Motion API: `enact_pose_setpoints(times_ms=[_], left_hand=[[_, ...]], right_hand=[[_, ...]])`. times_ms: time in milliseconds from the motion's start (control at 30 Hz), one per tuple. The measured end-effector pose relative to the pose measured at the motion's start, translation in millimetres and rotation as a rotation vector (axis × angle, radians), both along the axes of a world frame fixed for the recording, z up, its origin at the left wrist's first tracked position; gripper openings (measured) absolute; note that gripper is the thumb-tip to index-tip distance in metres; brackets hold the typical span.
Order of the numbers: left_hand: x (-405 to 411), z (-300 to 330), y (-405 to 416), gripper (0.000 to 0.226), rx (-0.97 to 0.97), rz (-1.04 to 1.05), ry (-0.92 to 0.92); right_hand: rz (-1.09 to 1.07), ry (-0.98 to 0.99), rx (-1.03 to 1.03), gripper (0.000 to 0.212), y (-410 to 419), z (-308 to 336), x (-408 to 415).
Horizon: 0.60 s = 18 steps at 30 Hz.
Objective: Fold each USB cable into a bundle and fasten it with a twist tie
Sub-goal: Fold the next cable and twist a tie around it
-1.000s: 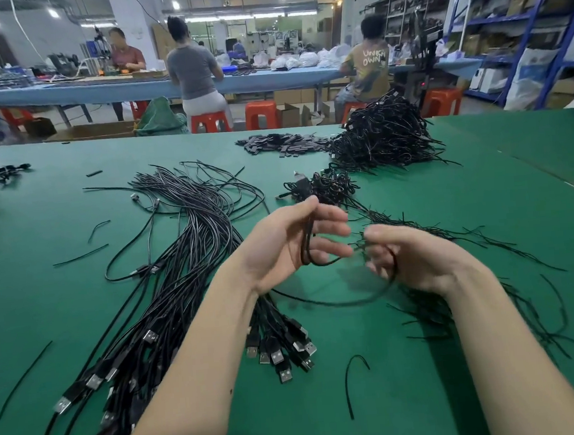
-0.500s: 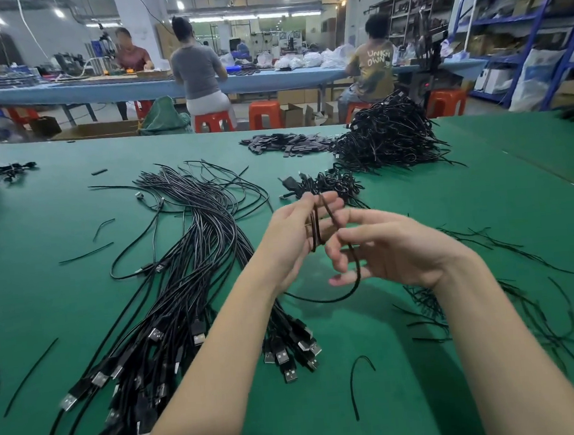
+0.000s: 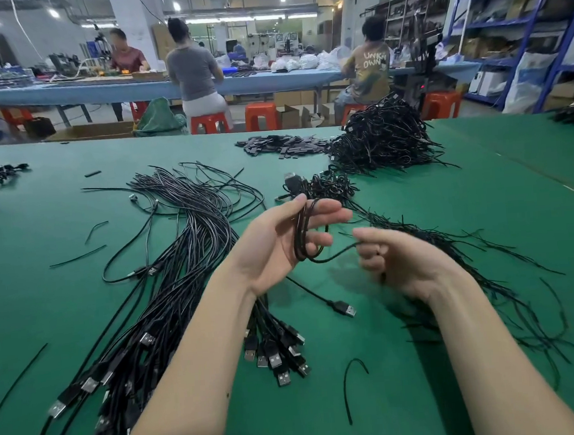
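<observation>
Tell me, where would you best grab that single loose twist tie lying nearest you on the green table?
Probably pinch the twist tie on its long straight leg, coming from above. It lies flat on the table, apart from the other cables, and its hooked top offers less to hold.

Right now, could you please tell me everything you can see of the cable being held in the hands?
The cable is thin, black and looks rubber-coated. Part of it is folded into a few loose upright loops held by the left hand, thumb on one side and fingers on the other. One strand runs right into the curled fingers of the right hand. Its tail hangs down to the green table, ending in a black plug with a metal tip. No tie is on it yet.
</observation>
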<state>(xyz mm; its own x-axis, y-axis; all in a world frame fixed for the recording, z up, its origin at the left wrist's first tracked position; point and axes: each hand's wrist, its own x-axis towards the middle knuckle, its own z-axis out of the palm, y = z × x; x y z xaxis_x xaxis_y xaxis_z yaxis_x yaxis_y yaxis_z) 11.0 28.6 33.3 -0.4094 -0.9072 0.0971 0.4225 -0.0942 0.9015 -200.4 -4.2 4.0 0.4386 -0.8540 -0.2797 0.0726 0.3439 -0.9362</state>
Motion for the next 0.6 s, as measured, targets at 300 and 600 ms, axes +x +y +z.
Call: enact_pose_setpoints(times_ms=[300,600], left_hand=[[-14.2,-3.7,-5.7,0.041,-0.103,0.065,-0.638],[-23.1,-2.8,-16.8,0.045,0.069,0.401,-0.010]], right_hand=[[-0.273,-0.074,-0.241,0.021,0.8,38.1,21.0],[0.154,0.097,-0.372,0.024,15.0,28.1,45.1]])
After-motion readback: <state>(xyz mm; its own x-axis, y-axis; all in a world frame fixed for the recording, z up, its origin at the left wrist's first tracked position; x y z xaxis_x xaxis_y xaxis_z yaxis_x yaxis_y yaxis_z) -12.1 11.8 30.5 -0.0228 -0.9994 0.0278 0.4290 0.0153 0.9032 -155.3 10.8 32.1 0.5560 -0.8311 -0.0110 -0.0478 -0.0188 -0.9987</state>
